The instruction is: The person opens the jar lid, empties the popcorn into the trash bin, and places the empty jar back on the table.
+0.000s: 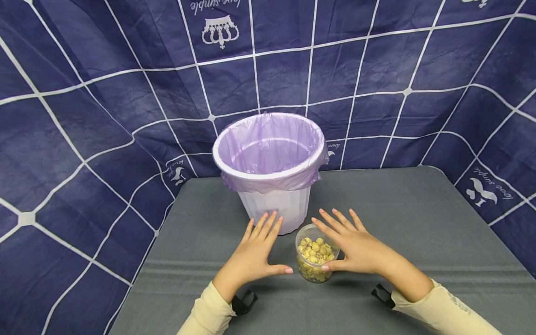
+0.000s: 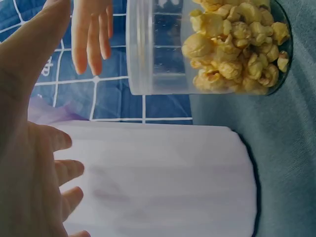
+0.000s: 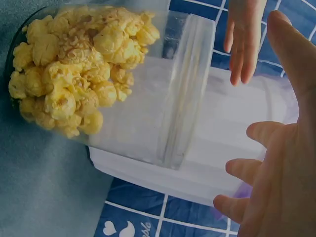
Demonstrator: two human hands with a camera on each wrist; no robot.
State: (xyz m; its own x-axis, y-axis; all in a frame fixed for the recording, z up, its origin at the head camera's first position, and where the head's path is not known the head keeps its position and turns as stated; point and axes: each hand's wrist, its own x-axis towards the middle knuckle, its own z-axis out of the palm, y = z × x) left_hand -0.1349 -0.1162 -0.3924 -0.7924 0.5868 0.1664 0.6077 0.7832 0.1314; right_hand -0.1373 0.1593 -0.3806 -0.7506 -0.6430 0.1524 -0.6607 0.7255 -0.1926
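A clear plastic tub of popcorn [image 1: 315,251] stands upright on the grey cloth, its top uncovered and the yellow popcorn [image 3: 74,74] filling its lower part. To its left my left hand [image 1: 256,253] hovers with spread fingers and holds nothing. On the other side, my right hand [image 1: 356,246] is spread too, its thumb and index finger overlapping the tub's rim in the head view. Behind the tub is a white bin [image 1: 276,207] lined with a thin purple bag [image 1: 268,153]. Each wrist view shows the tub beyond the thumb, apart from the palm.
Grey cloth [image 1: 402,204] covers the table. Dark blue fabric [image 1: 284,79] with white grid lines hangs at the back and both sides, close behind the bin. Black straps show at both cream sleeves [image 1: 211,309].
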